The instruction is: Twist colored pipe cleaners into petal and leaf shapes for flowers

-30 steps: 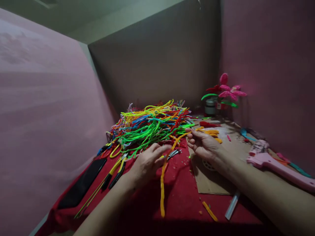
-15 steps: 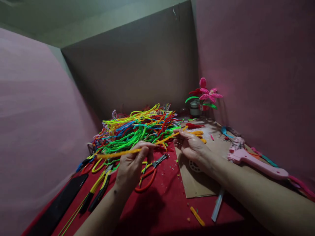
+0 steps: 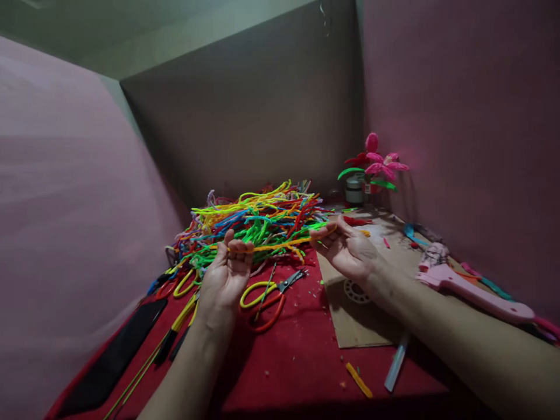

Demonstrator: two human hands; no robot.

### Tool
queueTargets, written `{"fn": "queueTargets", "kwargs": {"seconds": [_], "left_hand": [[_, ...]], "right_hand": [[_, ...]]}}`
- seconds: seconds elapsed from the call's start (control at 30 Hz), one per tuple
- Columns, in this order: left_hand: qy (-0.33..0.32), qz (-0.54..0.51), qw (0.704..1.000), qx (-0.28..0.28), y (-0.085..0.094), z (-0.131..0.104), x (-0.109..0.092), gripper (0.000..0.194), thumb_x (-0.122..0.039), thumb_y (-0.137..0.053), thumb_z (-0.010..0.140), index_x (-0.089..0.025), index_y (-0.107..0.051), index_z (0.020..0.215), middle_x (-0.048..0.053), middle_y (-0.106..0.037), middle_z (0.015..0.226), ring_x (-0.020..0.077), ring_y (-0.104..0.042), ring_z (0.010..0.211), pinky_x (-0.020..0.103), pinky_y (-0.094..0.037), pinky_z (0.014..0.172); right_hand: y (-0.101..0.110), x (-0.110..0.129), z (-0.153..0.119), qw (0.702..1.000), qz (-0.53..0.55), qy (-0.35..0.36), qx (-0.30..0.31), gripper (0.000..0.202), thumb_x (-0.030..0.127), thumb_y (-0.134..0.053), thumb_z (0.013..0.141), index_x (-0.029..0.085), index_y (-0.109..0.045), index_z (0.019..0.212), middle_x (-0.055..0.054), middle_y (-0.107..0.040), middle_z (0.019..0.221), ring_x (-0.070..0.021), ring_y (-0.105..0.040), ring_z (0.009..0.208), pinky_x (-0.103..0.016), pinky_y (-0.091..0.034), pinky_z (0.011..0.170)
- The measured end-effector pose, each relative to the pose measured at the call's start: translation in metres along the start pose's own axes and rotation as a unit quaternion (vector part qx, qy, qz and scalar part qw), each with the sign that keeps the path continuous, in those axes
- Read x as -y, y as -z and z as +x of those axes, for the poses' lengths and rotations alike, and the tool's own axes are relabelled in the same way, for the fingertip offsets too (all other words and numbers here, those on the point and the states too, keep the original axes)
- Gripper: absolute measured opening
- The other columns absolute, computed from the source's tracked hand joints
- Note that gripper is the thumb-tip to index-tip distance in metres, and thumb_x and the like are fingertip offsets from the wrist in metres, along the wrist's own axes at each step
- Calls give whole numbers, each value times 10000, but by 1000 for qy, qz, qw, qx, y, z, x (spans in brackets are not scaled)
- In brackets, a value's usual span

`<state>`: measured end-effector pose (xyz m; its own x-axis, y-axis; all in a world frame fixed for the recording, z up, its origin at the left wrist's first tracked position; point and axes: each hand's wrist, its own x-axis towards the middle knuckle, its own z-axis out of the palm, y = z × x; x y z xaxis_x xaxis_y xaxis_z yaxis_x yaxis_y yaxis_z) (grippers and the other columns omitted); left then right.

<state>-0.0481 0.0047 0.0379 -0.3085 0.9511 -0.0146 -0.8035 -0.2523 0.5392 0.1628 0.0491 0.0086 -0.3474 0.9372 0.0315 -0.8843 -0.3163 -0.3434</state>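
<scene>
An orange fuzzy stem (image 3: 280,246) stretches nearly level between my two hands, in front of a heap of coloured stems (image 3: 258,219). My left hand (image 3: 227,268) is turned palm up, its curled fingers and thumb closed on the stem's left part. At the right end, my right hand (image 3: 343,248) pinches the stem between thumb and fingers. Scissors with red and yellow handles (image 3: 269,300) lie open on the red cloth (image 3: 289,361) below and between the hands.
Pliers (image 3: 181,321) and a black flat object (image 3: 116,356) lie at the left. Cardboard (image 3: 345,324) holds a white ring (image 3: 355,291) under my right wrist. A pink glue gun (image 3: 472,291) sits at the right, and pink fuzzy flowers (image 3: 385,164) stand behind.
My left hand has rolled from knuckles up to palm up, and the stem's loose left end no longer sticks out far. The view has shifted, so the table things appear slightly further right.
</scene>
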Motion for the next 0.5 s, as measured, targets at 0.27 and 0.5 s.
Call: {"fn": "queueTargets", "kwargs": {"seconds": [0.27,0.5], "left_hand": [[0,1,997,83,14,6,-2,319,-186,-251,938,-102,-555,893,-87,-328,417,33,-290,323,173,-331,390],[-28,33,996,72,18,10,3,268,-151,-276,929,-122,-538,877,-74,-361,475,29,-325,362,170,-308,417]], "right_hand": [[-1,-5,-3,998,-59,-5,39,453,279,-361,902,172,-450,471,10,-444,392,-112,-465,430,-316,-492,647],[2,-2,-2,998,-61,-30,-10,368,288,-384,896,162,-507,572,31,-388,383,-85,-359,379,-233,-401,469]]}}
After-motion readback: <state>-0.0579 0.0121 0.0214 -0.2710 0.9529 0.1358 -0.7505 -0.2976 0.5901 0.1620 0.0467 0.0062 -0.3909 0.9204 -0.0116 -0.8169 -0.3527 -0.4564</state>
